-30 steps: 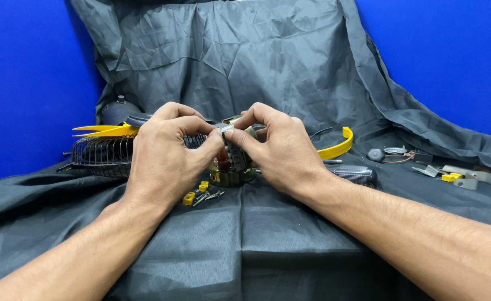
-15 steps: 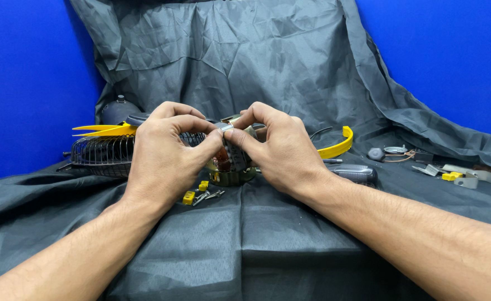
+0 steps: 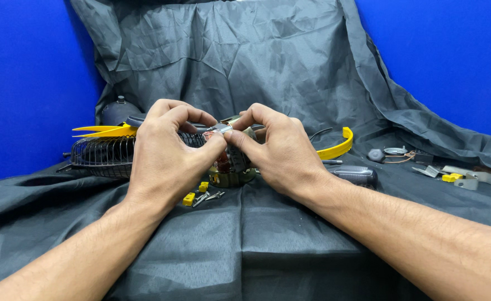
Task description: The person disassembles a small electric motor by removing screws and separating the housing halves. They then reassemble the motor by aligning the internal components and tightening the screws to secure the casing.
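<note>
Centrally, the person's left hand (image 3: 167,153) and right hand (image 3: 282,150) meet over a small fan motor (image 3: 231,167) that sits on the dark grey cloth (image 3: 245,245) near the middle of the view. Both hands are clenched in a pinch: the thumb and forefinger of each close on a small silvery metal piece (image 3: 221,129) at the top of the motor, at about 12 o'clock from its body. The motor shows coppery windings and a yellowish base ring, partly hidden by the fingers.

At 9 o'clock from the motor lies a black wire fan guard (image 3: 98,156), with yellow fan blades (image 3: 103,131) resting just above it and a dark rounded housing (image 3: 117,111) behind them. At 6 o'clock from the left hand, on the cloth, lie two small yellow clips (image 3: 195,193) and a few screws (image 3: 209,196), close together. At 3 o'clock from the right hand lies a dark ribbed handle (image 3: 354,174), and behind it a curved yellow band (image 3: 337,146). Farther out at 3 o'clock, well apart from the hands, small parts (image 3: 396,155) are scattered, among them grey metal brackets (image 3: 474,178). A blue wall (image 3: 451,61) backs the scene.
</note>
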